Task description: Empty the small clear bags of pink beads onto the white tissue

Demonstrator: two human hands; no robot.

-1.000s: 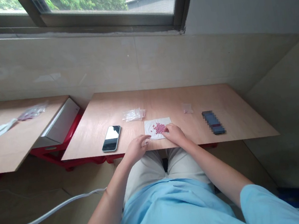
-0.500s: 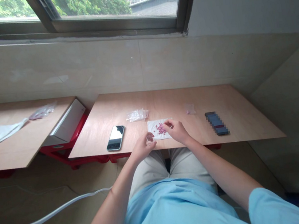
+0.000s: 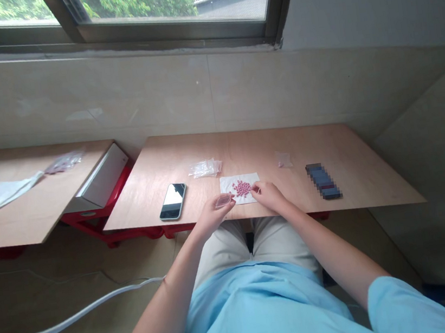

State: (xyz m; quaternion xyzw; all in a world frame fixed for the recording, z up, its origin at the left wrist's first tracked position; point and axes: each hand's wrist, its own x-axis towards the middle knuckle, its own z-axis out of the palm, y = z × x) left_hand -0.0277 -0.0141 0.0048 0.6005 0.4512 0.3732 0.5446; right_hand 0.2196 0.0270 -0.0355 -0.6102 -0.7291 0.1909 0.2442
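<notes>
Pink pills (image 3: 242,188) heaped on white tissue (image 3: 252,180), right hand (image 3: 269,196) pinched narrow at the heap's edge — left hand (image 3: 212,215) holding a small clear bag (image 3: 224,200) just beside the tissue, phone (image 3: 173,201) nearby

A light blue short-sleeved shirt (image 3: 262,314) fills six o'clock, its sleeve (image 3: 405,311) at five o'clock; beige trousers (image 3: 253,244) sit above it, and the right forearm (image 3: 332,250) is bare.

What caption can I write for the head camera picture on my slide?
Left hand holding a small clear plastic pouch, right hand beside round pink tablets on a white paper square.
</notes>
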